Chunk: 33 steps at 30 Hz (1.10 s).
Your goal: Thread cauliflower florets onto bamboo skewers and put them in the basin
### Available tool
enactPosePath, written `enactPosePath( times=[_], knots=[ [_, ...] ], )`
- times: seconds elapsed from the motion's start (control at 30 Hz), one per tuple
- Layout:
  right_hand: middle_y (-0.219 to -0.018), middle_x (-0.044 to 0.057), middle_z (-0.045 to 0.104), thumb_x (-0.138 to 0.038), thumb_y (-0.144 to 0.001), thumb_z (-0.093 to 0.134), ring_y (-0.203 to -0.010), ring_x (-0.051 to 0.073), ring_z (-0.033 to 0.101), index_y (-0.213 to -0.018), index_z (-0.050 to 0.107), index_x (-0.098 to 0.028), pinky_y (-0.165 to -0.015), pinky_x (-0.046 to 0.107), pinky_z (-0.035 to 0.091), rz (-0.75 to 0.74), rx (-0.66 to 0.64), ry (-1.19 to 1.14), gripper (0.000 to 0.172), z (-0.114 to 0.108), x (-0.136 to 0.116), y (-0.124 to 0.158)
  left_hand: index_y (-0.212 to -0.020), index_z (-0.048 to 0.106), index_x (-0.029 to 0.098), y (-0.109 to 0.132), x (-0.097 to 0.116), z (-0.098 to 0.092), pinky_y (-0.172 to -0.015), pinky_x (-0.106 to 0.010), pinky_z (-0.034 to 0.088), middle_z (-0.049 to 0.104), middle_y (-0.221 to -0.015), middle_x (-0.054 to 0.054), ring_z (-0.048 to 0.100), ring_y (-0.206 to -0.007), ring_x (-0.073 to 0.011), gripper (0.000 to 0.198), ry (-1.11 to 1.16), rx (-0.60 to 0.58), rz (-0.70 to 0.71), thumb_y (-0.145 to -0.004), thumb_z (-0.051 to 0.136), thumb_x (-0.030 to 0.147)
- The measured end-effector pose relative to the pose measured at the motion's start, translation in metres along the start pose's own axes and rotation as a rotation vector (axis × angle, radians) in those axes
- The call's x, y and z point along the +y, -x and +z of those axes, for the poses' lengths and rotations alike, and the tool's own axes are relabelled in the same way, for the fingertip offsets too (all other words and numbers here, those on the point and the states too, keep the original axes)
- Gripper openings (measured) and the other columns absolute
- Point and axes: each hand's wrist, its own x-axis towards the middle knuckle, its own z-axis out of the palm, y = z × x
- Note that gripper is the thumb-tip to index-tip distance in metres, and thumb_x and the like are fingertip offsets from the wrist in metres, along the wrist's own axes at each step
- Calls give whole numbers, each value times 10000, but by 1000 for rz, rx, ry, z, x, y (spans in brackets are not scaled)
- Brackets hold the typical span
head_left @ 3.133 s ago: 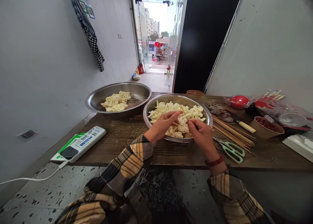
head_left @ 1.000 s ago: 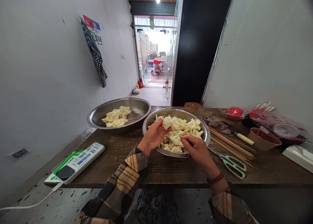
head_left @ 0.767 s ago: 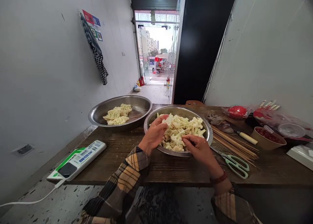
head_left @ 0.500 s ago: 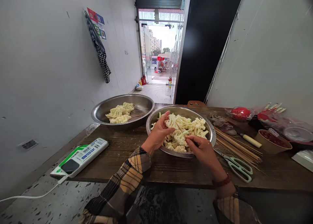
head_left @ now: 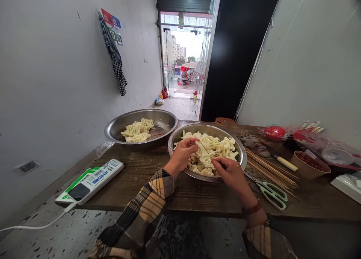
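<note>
Over the near part of a steel bowl (head_left: 208,179) heaped with cauliflower florets (head_left: 225,148), my two hands work close together. My left hand (head_left: 184,155) is closed, thumb and fingers pinching a cauliflower floret (head_left: 202,151) at the bowl's left side. A thin wooden skewer (head_left: 204,147) slants across that floret toward my right hand. Thumb and forefinger of my right hand (head_left: 230,173) are pressed together on what looks like the skewer's near end; the fingers partly cover it. A wider steel basin (head_left: 113,133) at the left holds skewered cauliflower (head_left: 137,131).
Right of the bowl lie a bundle of bamboo skewers (head_left: 272,170), green-handled scissors (head_left: 273,195) and a knife (head_left: 286,163). Beyond them stands a paper tub (head_left: 310,168) of red contents. A white device (head_left: 96,180) with a cable rests on the table's left end.
My left thumb and fingers have drawn together on the cauliflower, where they were spread before. My right hand stays nearly in place. The view has shifted slightly.
</note>
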Motion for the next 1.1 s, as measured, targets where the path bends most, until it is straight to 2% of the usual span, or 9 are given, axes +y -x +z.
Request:
enactPosePath(
  times=[0.17, 0.33, 0.47, 0.63, 0.83, 1.0, 1.1],
  knots=[
    [-736, 43, 693, -363, -888, 482, -692, 206, 627, -814, 683, -191, -590, 275, 442, 24, 46, -22, 274, -1, -4, 2, -761, 657, 127, 1, 1, 3, -604, -210, 383, 598, -665, 15, 510, -614, -82, 182, -171, 128, 94, -594, 718, 169],
    [-660, 28, 667, -396, -886, 486, -621, 189, 618, -831, 686, -188, -510, 257, 432, 52, 103, -102, 294, 0, -2, 3, -732, 566, 147, 2, 0, 4, -543, -208, 389, 581, -603, 31, 517, -547, -79, 215, -118, 193, 92, -619, 724, 239],
    [-669, 26, 678, -382, -879, 502, -645, 187, 632, -849, 695, -192, -543, 261, 456, 14, 77, -102, 273, -1, 2, 5, -772, 530, 151, 0, -2, 2, -584, -236, 467, 592, -604, 27, 563, -566, -93, 266, 36, 192, 57, -622, 735, 228],
    [-867, 52, 733, -332, -881, 503, -809, 209, 666, -857, 709, -199, -704, 300, 486, -91, -17, -57, 246, -3, 1, 4, -838, 576, 116, -3, -1, 0, -682, -282, 521, 621, -637, -7, 612, -615, -109, 268, 203, 170, -43, -638, 743, 180],
    [-797, 31, 729, -333, -897, 475, -734, 197, 656, -844, 713, -209, -655, 290, 453, -64, -52, 40, 274, 1, 0, 0, -803, 593, 118, -2, 2, 0, -702, -287, 520, 635, -658, -13, 623, -629, -114, 243, 247, 138, -80, -632, 759, 165],
    [-843, 45, 738, -341, -899, 475, -757, 207, 663, -854, 715, -210, -676, 292, 458, -35, 4, 64, 277, 4, 1, -1, -827, 621, 110, -1, 3, 1, -614, -197, 468, 641, -703, -8, 616, -630, -85, 274, 226, 134, -86, -607, 779, 156],
    [-854, 47, 739, -344, -900, 475, -769, 209, 667, -862, 715, -209, -687, 290, 469, -29, 38, 70, 279, 5, 2, 0, -863, 625, 100, 0, 3, 1, -547, -176, 442, 641, -704, -18, 599, -602, -78, 298, 231, 85, -144, -613, 779, 152]
  ],
)
